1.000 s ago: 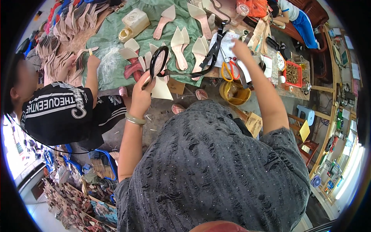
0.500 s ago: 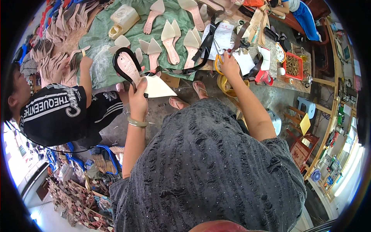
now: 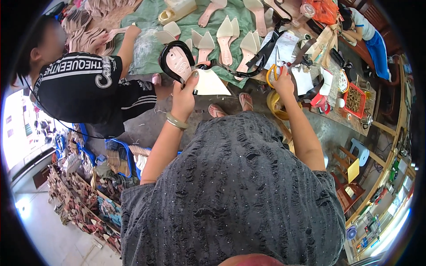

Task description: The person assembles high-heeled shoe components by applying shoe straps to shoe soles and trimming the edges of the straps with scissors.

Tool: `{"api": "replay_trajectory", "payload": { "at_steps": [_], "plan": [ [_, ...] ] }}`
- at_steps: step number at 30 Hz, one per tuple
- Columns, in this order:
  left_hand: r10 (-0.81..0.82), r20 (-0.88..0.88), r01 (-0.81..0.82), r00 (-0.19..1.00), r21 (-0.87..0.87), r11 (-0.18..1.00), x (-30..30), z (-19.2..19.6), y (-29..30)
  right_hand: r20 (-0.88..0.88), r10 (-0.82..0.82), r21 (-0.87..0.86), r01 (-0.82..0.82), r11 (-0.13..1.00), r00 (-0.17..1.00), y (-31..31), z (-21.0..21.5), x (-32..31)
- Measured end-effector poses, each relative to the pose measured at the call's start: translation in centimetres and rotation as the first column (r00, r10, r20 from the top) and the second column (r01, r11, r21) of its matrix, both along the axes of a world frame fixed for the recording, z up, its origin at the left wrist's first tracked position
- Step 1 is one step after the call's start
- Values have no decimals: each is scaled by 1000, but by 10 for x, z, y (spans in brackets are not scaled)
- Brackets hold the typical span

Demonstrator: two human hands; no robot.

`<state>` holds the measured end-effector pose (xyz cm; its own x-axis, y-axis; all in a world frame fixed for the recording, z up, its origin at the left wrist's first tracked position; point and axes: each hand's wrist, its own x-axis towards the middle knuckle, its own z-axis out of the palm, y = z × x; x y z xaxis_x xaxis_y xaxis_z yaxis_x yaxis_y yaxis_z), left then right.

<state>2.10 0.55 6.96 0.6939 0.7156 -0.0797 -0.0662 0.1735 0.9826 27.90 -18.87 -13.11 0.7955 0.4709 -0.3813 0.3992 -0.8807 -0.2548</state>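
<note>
Both hands are in use, held apart in front of the body. The person's left hand (image 3: 183, 99), with a pale bangle (image 3: 176, 121) at its wrist, is closed on a shoe sole (image 3: 178, 62), thumb on top near its narrow middle. That sole is held up over the near edge of the table (image 3: 350, 119), its pink rounded heel end toward the upper left and its cream pointed toe (image 3: 212, 83) toward the lower right. A shiny black band (image 3: 163, 63) curves around the heel end, and a long black strip (image 3: 258, 67) runs rightward from beside the hand (whether it is the same piece, I cannot tell). The right hand (image 3: 285, 84) has its fingers curled at the handles of orange scissors (image 3: 268, 76); their blades point away from the body, beside a sheet of white paper (image 3: 288, 44). More pink and cream soles (image 3: 225, 40) lie on a green cloth (image 3: 188, 28), near a pale jug (image 3: 179, 9). At the right is a red basket (image 3: 346, 96) of small brown pieces; below the table edge stands a yellow bucket (image 3: 277, 107). At the left, a co-worker in a black shirt (image 3: 82, 88) reaches toward piled soles, and another person in blue trousers (image 3: 377, 48) is at the upper right.
</note>
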Motion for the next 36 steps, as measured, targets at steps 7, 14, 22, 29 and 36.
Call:
{"api": "replay_trajectory", "payload": {
  "at_steps": [7, 14, 22, 29, 36],
  "plan": [
    [-8, 88, 0, 996, 87, 996, -4, -3, -4, -1, -88, 160, 87, 983, 996, 1, -5, 2],
    [26, 74, -53, 997, 403, 914, -11, -16, 7, -156, -103, 276, 144, 950, 982, -24, 40, -14],
    [153, -30, -79, 988, 747, 660, -10, -30, 15, -567, 363, 776, 332, 536, 740, -20, 95, -87],
    [155, -106, 3, 982, 835, 551, -4, -36, 19, -574, 609, 617, -199, 761, 547, 36, 140, -93],
    [102, -163, 89, 981, 853, 515, -4, -43, 16, -495, 546, 619, -167, 767, 676, 55, 153, -98]
  ]
}}
